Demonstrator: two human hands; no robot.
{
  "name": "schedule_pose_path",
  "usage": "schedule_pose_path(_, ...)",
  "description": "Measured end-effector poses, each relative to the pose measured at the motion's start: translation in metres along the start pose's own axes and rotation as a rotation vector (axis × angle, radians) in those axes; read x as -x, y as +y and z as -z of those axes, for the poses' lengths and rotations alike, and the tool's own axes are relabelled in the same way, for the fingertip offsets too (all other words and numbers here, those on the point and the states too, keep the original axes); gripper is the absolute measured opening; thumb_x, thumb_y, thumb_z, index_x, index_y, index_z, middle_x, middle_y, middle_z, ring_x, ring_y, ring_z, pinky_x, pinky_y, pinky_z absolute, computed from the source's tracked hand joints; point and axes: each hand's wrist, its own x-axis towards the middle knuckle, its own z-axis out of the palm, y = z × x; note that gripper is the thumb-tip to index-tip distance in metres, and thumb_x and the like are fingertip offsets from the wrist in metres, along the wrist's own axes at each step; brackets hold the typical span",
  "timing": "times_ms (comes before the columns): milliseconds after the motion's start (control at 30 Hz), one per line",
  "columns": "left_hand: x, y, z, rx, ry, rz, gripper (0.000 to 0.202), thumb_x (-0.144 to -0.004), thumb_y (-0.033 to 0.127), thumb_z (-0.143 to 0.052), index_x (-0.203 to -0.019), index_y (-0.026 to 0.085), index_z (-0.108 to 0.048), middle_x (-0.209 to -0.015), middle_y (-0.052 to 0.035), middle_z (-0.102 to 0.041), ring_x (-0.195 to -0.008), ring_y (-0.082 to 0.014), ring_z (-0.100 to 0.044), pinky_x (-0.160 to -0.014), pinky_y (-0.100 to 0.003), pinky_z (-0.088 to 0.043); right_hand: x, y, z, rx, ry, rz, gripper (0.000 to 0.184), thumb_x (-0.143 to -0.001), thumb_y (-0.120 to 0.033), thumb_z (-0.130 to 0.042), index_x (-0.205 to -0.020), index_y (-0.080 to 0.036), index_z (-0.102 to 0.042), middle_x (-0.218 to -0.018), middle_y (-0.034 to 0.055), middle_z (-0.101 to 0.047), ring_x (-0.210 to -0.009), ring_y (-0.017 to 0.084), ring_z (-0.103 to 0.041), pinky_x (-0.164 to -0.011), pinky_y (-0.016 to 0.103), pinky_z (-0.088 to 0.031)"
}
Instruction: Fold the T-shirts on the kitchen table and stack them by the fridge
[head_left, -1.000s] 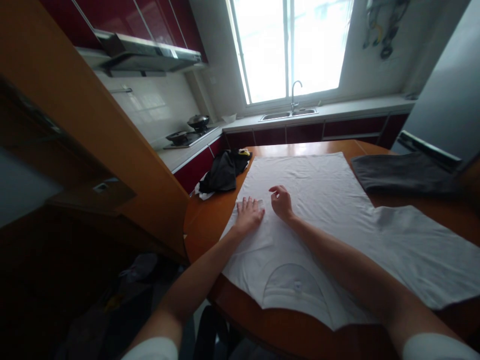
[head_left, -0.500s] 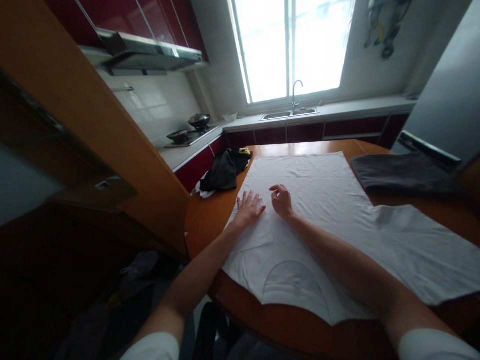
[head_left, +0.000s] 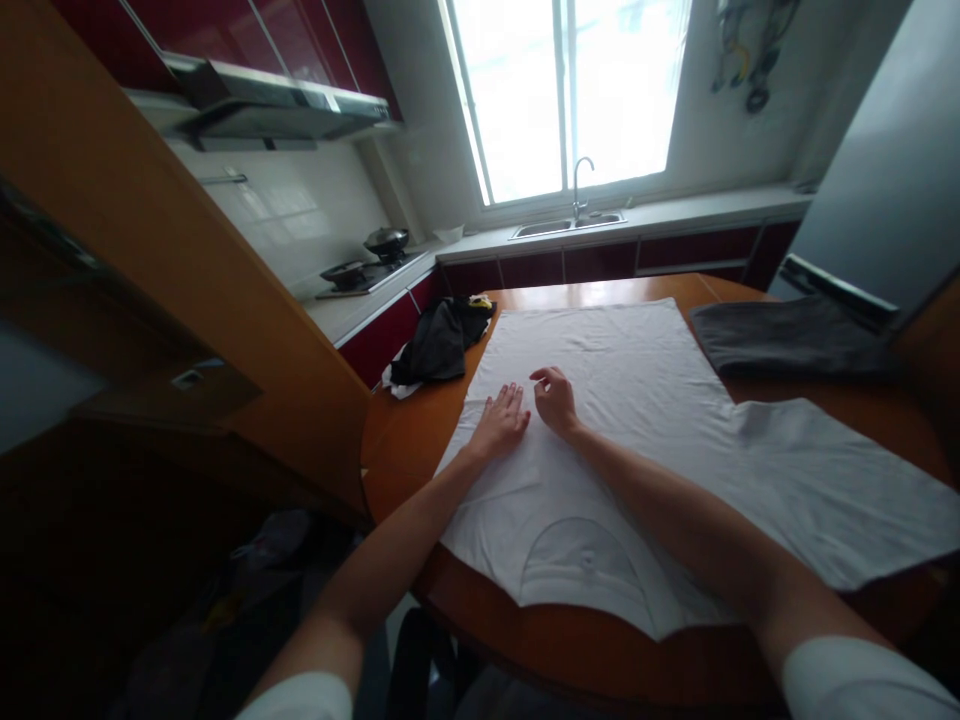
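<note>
A white T-shirt lies spread on the wooden table, its round collar towards me. One sleeve stretches out to the right; no sleeve shows on the left, where the edge runs fairly straight. My left hand rests flat on the left part of the shirt, fingers extended and fairly close together. Just right of it, my right hand is on or just above the cloth, its fingers loosely curled with a gap between thumb and forefinger. No cloth is visibly gripped in it.
The orange-brown table has a rounded edge. Folded dark grey cloth lies at the right. A pile of dark clothes sits at the left edge. Beyond are a counter with a sink, a stove with pans, and a fridge.
My left hand's fingers have drawn closer together and it has shifted slightly on the shirt. My right hand keeps nearly the same pose. The view has turned a little to the right.
</note>
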Motion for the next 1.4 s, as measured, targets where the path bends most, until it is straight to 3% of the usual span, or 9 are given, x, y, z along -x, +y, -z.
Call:
schedule_pose_path(267,-0.001,-0.003,-0.003,-0.077,-0.026,0.001,0.061,-0.104,0.044,-0.031,-0.156,0.014,-0.032,-0.165,-0.0175,-0.019,-0.154,-0.0296,-0.018,-0.121,-0.055,-0.017,-0.029,-0.032,0.013,-0.026,0.062,-0.017,0.026,-0.072,-0.010,-0.047,-0.083,-0.020,-0.068,-0.093,0.0059,-0.068,-0.078,0.019,-0.062,-0.083,0.036,-0.051)
schedule_pose_path(433,-0.002,-0.006,-0.004,-0.115,-0.015,-0.026,0.061,-0.103,0.046,-0.030,-0.155,0.014,-0.035,-0.164,-0.0176,-0.024,-0.152,-0.0303,-0.022,-0.120,-0.055,-0.022,-0.080,-0.083,0.062,-0.117,0.065,-0.041,0.022,-0.077,-0.015,-0.050,-0.085,-0.018,-0.071,-0.076,0.0017,-0.068,-0.070,0.018,-0.063,-0.072,0.033,-0.052)
schedule_pose_path(567,-0.007,-0.011,-0.007,-0.135,-0.002,-0.023,0.062,-0.102,0.045,-0.030,-0.154,0.013,-0.037,-0.164,-0.0172,-0.026,-0.152,-0.0305,-0.025,-0.119,-0.055,-0.024,-0.081,-0.104,0.142,-0.025,-0.007,0.057,0.019,-0.078,-0.017,-0.055,-0.085,-0.016,-0.073,-0.074,0.0015,-0.069,-0.070,0.017,-0.064,-0.066,0.030,-0.051)
schedule_pose_path(667,-0.012,-0.015,-0.010,-0.144,-0.007,-0.032,0.063,-0.102,0.046,-0.028,-0.154,0.012,-0.038,-0.163,-0.0169,-0.028,-0.151,-0.0304,-0.025,-0.118,-0.057,-0.025,-0.057,-0.095,0.220,0.165,-0.007,0.062,0.017,-0.078,-0.023,-0.060,-0.084,-0.017,-0.074,-0.078,0.0025,-0.072,-0.070,0.018,-0.066,-0.064,0.029,-0.051)
schedule_pose_path(867,-0.018,-0.018,-0.016,-0.146,0.014,-0.020,0.066,-0.101,0.049,-0.024,-0.154,0.013,-0.039,-0.163,-0.0146,-0.029,-0.152,-0.0289,-0.024,-0.119,-0.055,-0.023,0.022,-0.028,0.380,0.611,0.234,-0.263,0.013,-0.075,-0.023,-0.064,-0.081,-0.019,-0.074,-0.082,0.0106,-0.076,-0.074,0.022,-0.070,-0.069,0.034,-0.053)
schedule_pose_path(1033,-0.020,-0.018,-0.017,-0.123,0.031,-0.018,0.066,-0.100,0.051,-0.027,-0.153,0.013,-0.040,-0.163,-0.0154,-0.029,-0.151,-0.0317,-0.026,-0.118,-0.057,-0.025,0.092,0.022,0.467,0.806,0.368,-0.554,0.007,-0.068,-0.025,-0.071,-0.072,-0.019,-0.071,-0.077,0.0140,-0.075,-0.068,0.025,-0.069,-0.063,0.034,-0.052)
schedule_pose_path(1167,-0.022,-0.021,-0.016,-0.128,-0.014,-0.027,0.073,-0.101,0.054,-0.021,-0.155,0.008,-0.036,-0.164,-0.0182,-0.025,-0.152,-0.0324,-0.022,-0.118,-0.058,-0.022,0.121,0.036,0.489,0.755,0.329,-0.655,0.016,-0.070,-0.032,-0.071,-0.072,-0.016,-0.071,-0.075,0.0128,-0.075,-0.069,0.024,-0.070,-0.061,0.030,-0.051)
schedule_pose_path(1267,-0.023,-0.022,-0.017,-0.124,-0.017,-0.020,0.073,-0.100,0.054,-0.021,-0.155,0.008,-0.035,-0.164,-0.0172,-0.025,-0.152,-0.0322,-0.021,-0.119,-0.057,-0.021,0.123,0.037,0.486,0.713,0.244,-0.704,0.017,-0.070,-0.031,-0.073,-0.073,-0.015,-0.071,-0.075,0.0124,-0.075,-0.069,0.023,-0.070,-0.060,0.028,-0.051)
schedule_pose_path(1400,-0.023,-0.022,-0.016,-0.116,-0.003,-0.021,0.071,-0.100,0.052,-0.021,-0.155,0.010,-0.037,-0.164,-0.0165,-0.027,-0.152,-0.0321,-0.023,-0.118,-0.056,-0.022,0.114,0.029,0.479,0.751,0.317,-0.725,0.017,-0.068,-0.027,-0.075,-0.078,-0.014,-0.071,-0.075,0.0121,-0.074,-0.066,0.022,-0.068,-0.059,0.028,-0.051)
